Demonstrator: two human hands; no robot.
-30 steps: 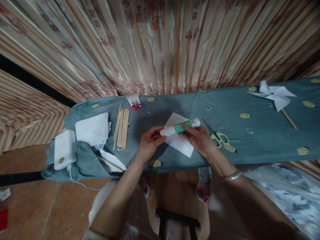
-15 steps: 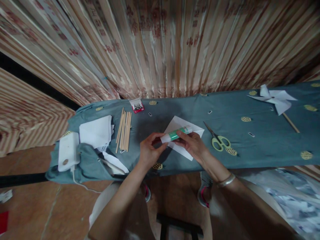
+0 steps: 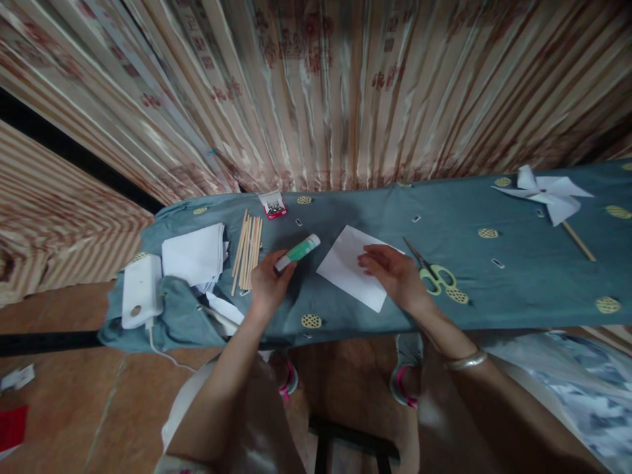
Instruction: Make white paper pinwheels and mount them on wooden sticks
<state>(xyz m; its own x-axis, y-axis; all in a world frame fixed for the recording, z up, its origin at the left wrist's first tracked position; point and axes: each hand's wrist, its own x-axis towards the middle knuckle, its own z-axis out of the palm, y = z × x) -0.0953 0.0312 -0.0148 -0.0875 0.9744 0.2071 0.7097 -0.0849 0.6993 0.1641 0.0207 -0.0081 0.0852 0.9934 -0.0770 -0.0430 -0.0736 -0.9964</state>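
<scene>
My left hand (image 3: 270, 283) grips a white and green glue stick (image 3: 300, 251) by its lower end, with a white cap at the far end. A square sheet of white paper (image 3: 348, 270) lies flat, turned cornerwise, on the teal tablecloth. Over the right part of that sheet hovers my right hand (image 3: 395, 273), its fingers loosely bent and apart with nothing in them. Just right of this hand are green-handled scissors (image 3: 434, 273), partly behind the fingers.
Wooden sticks (image 3: 248, 253), a small red box of metal pins (image 3: 274, 206), stacked white paper (image 3: 193, 257) and a white power strip (image 3: 141, 291) sit to the left. A paper pinwheel (image 3: 548, 194) lies far right. Pleated curtains (image 3: 316, 99) hang behind the table.
Both hands held the glue stick over the paper before. My right hand has let go of it and shifted right; my left hand has carried it left, off the sheet.
</scene>
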